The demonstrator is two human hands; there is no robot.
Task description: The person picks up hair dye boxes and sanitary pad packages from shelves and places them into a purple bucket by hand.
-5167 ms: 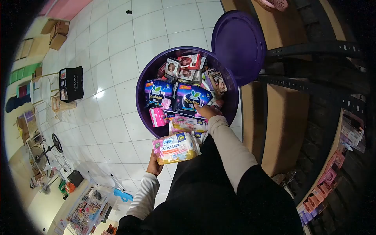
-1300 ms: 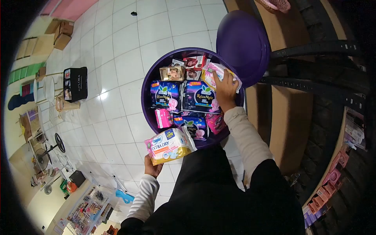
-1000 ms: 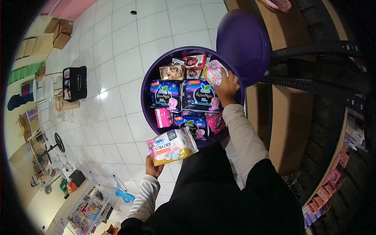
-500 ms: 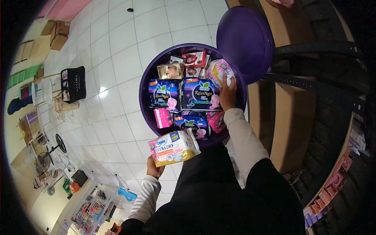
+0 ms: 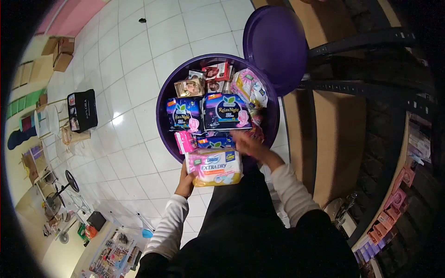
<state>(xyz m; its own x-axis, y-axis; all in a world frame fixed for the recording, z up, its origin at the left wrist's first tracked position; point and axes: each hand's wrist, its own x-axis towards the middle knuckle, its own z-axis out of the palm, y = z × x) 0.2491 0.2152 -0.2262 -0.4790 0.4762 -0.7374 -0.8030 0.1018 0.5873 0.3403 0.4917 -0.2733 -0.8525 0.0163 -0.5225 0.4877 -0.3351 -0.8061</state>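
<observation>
My left hand (image 5: 185,181) grips the side of a white, pink and yellow pack of Charm Extra Dry sanitary pads (image 5: 215,172), held over the near rim of a round purple tub (image 5: 163,92). Close to the pack's upper right corner is my right hand (image 5: 252,147), its fingers smeared by motion. Inside the tub lie dark blue Relax Night pad packs (image 5: 227,111) and a pink pack (image 5: 185,141). Another Charm pack (image 5: 250,88) rests at the tub's upper right. Hair dye boxes (image 5: 191,86) with portraits fill the far end.
A purple lid (image 5: 276,51) leans by the tub's far right rim. To the right, large cardboard boxes (image 5: 338,148) sit beside black metal shelf beams (image 5: 361,41). On the left, a black bag (image 5: 82,111) is on the white tiled floor (image 5: 134,88).
My right hand has left the Charm pack at the tub's upper right and come toward the held pack. My left hand has brought its pack slightly right and turned it more level.
</observation>
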